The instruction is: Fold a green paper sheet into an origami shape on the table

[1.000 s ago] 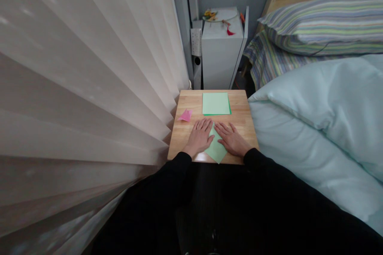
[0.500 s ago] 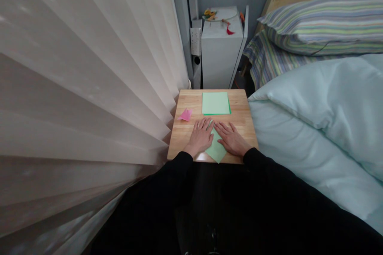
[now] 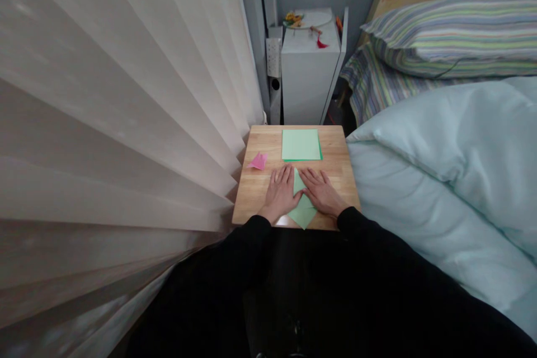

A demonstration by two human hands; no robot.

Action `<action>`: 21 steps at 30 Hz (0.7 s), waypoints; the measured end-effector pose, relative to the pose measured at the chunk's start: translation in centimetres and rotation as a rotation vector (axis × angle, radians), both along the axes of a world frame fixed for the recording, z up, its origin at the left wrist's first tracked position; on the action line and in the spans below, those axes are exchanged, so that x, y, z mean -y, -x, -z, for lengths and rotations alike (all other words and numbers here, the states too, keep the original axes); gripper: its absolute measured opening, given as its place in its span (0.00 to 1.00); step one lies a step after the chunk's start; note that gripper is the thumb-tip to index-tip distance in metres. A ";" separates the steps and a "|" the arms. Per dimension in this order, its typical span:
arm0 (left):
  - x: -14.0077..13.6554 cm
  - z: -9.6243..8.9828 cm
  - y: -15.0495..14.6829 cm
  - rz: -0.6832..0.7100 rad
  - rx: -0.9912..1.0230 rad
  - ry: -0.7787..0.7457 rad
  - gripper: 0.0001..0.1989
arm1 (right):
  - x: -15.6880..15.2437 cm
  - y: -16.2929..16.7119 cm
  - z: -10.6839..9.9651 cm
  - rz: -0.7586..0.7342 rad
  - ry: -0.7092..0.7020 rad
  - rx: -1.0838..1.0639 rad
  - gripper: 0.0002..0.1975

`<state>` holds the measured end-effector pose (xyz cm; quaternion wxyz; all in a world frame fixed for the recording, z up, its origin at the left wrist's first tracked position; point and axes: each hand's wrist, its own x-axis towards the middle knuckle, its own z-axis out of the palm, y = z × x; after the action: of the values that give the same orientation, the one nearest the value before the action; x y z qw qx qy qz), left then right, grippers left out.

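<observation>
A light green folded sheet of paper (image 3: pixel 302 216) lies on the small wooden table (image 3: pixel 244 206), one corner pointing at me and reaching the near edge. My left hand (image 3: pixel 280 193) rests flat along its left side, fingers stretched away from me. On the right side lies my right hand (image 3: pixel 322 191), also flat with fingers spread. The thumbs come close together over the paper. Both palms cover its side edges. Beyond my hands sits a stack of square green paper (image 3: pixel 300 145), and a folded pink paper piece (image 3: pixel 258 161) is to the left.
A pleated curtain (image 3: pixel 159 95) hangs close along the table's left side. To the right is a bed with a pale blue quilt (image 3: pixel 423 190) and a striped pillow (image 3: pixel 453 33). A white cabinet (image 3: pixel 308 84) stands behind the table.
My left thumb has moved right and up, nearer the right thumb. Both hands stay pressed on the green paper, a little more of which shows between the fingers.
</observation>
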<state>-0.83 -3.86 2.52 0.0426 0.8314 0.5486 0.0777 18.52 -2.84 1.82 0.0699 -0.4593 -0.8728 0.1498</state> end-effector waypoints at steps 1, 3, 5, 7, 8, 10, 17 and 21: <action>0.0 -0.1 0.0 -0.002 -0.009 0.005 0.40 | -0.1 0.2 -0.1 0.004 0.003 0.003 0.30; 0.0 -0.1 -0.1 -0.003 -0.019 0.012 0.40 | -0.4 0.4 -0.3 0.006 0.004 0.006 0.30; 0.0 -0.2 -0.1 -0.003 -0.023 0.012 0.39 | -0.6 0.6 -0.5 0.009 -0.001 0.007 0.29; 0.0 -0.2 -0.1 -0.001 -0.024 0.009 0.40 | -0.8 0.7 -0.6 0.012 -0.008 0.005 0.29; 0.0 -0.1 0.0 0.000 -0.025 0.008 0.40 | -0.9 0.8 -0.6 0.014 -0.012 0.005 0.29; 0.0 -0.1 0.0 0.003 -0.025 0.006 0.41 | -0.9 0.8 -0.6 0.017 -0.020 0.009 0.29; 0.2 0.0 -0.2 -0.009 -0.019 -0.010 0.39 | -0.7 0.9 -0.2 0.013 -0.082 0.035 0.30; 0.2 0.0 0.0 -0.002 -0.029 -0.004 0.32 | -0.6 0.9 0.0 0.009 -0.116 0.042 0.29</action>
<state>-0.88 -4.05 2.51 0.0330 0.8321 0.5497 0.0666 17.63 -2.21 1.81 0.0789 -0.4615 -0.8792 0.0889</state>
